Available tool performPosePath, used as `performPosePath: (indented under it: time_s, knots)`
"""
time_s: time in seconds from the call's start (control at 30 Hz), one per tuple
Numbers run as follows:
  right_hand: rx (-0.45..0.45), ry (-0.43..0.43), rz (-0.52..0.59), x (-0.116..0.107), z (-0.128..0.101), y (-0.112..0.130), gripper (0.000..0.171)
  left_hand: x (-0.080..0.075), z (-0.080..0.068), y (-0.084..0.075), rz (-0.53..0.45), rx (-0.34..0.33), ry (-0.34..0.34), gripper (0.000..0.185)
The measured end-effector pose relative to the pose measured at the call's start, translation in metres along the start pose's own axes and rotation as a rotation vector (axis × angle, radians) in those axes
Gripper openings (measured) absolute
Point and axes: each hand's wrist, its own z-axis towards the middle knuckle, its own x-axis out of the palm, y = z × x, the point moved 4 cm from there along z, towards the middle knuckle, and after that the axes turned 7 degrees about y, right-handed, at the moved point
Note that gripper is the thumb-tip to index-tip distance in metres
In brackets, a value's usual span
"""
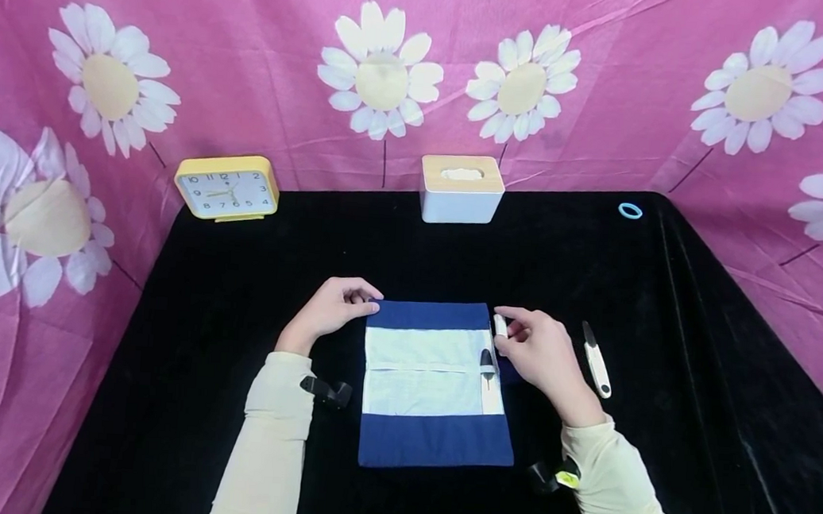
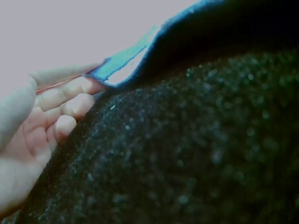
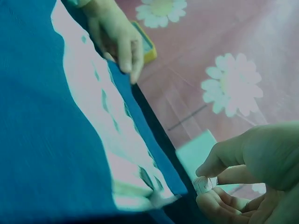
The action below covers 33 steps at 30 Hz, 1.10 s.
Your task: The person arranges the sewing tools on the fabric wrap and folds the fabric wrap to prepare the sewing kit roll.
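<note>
Lying flat near the front of the black surface (image 1: 196,369), the blue and white cloth pouch (image 1: 438,386) looks soft and light, best taken by its edges. The left hand (image 1: 329,308) pinches its far left corner between thumb and fingers. The right hand (image 1: 537,349), curled at the far right corner, pinches a small white cylinder (image 1: 501,324); snips (image 1: 596,359) lie just beyond it.
</note>
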Motion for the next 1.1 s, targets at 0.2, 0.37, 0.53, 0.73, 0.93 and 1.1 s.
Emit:
performPosePath:
  time_s: [0.2,0.37,0.53,0.73,0.93,1.1]
  knots:
    - [-0.021,0.028,0.024,0.015,0.006,0.010,0.037,0.000,0.000,-0.002,0.002,-0.001,0.004,0.013]
    - [-0.019,0.057,0.052,0.024,0.010,0.019,0.038,0.000,-0.001,-0.003,0.003,0.002,0.008,0.014]
    - [-0.020,0.066,0.053,0.030,0.014,0.025,0.038,0.000,0.000,-0.003,0.001,-0.003,0.008,0.014]
    - [-0.012,0.076,0.041,0.036,0.015,0.029,0.039,0.000,0.000,-0.002,0.009,-0.008,0.010,0.014]
    - [-0.012,0.078,0.019,0.040,0.017,0.029,0.039,0.000,0.000,-0.004,0.024,-0.015,0.013,0.014]
    - [-0.007,0.086,0.022,0.043,0.017,0.027,0.039,0.000,0.000,-0.004,0.027,-0.024,0.013,0.013]
